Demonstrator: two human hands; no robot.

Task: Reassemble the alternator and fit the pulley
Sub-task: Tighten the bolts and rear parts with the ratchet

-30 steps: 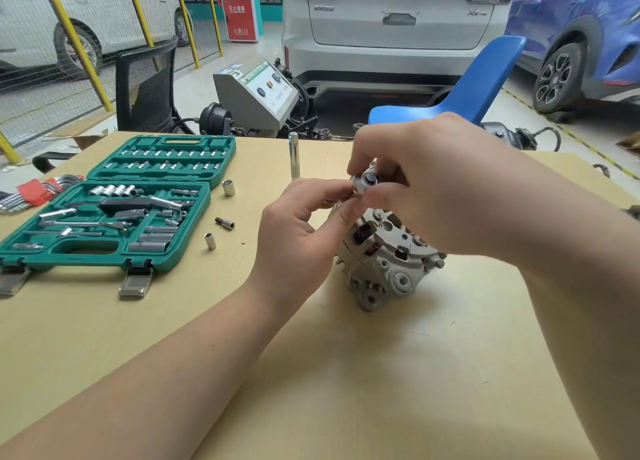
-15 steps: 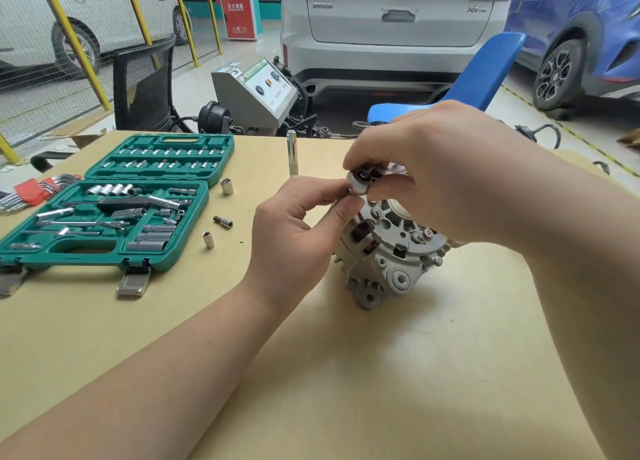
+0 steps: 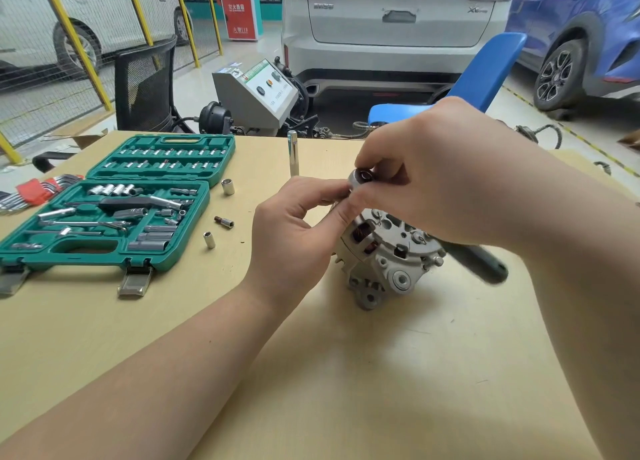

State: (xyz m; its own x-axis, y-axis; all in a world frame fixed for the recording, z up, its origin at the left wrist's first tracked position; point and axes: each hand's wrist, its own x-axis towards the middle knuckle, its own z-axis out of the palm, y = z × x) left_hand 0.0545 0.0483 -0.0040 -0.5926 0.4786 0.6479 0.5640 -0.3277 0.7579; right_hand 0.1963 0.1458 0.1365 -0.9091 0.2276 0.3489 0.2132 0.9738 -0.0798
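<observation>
Alternator (image 3: 388,251) sits cased up on the desk (image 3: 346,373); no pulley visible yet. Left hand (image 3: 294,231) and right hand (image 3: 426,179) both pinch a ratchet head (image 3: 362,179) above it, so tightening looks underway.

Matt, rough cast grey metal on the alternator (image 3: 388,255), copper windings glinting through its slots. Smooth pale wood-look laminate on the counter (image 3: 398,373). Glossy green plastic for the socket case (image 3: 104,255) at left, polished chrome on the loose sockets (image 3: 227,186) near it. Matt black rubbery grip on the tool handle (image 3: 479,264) at right.
</observation>
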